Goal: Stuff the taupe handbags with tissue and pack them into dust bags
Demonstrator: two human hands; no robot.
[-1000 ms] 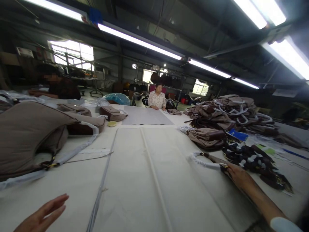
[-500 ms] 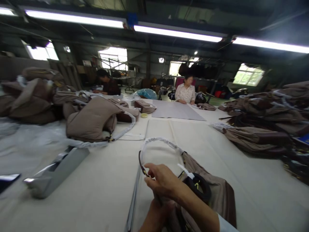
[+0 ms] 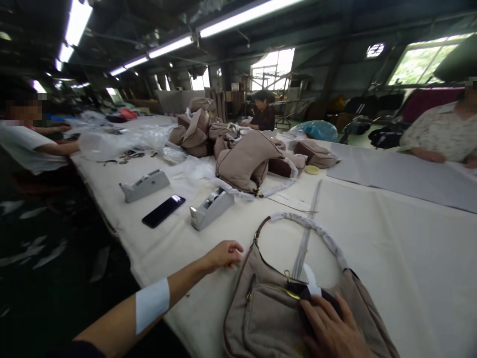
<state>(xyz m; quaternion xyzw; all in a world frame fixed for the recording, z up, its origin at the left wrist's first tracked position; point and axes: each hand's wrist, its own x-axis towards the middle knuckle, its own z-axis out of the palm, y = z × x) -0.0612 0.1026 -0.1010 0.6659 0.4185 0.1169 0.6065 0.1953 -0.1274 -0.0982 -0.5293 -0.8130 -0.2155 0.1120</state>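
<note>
A taupe shoulder bag [image 3: 276,318] with dark trim lies in front of me, its front zip pocket facing up. Its handle [image 3: 316,226] loops away from me, mostly wrapped in white film, with a bare brown end at the left. My right hand [image 3: 335,325] rests on the bag, fingers spread over a black coiled strap [image 3: 330,301] with a white tag [image 3: 311,281]. Just left of the bag, my left hand [image 3: 225,254] hovers with loosely bent fingers apart and nothing in them. A white patch [image 3: 152,304] wraps my left forearm.
Two grey tape dispensers [image 3: 212,209] [image 3: 145,185] and a black phone [image 3: 164,211] lie to the left. Beyond them are piled taupe bags [image 3: 242,161] and clear plastic [image 3: 145,144]. A grey sheet [image 3: 402,174] lies far right. Co-workers sit around the table.
My view has swung left. One hand has left the handle's buckle end; my hands are now apart, the right on the black strap. The bag now lies with its front pocket in view.
</note>
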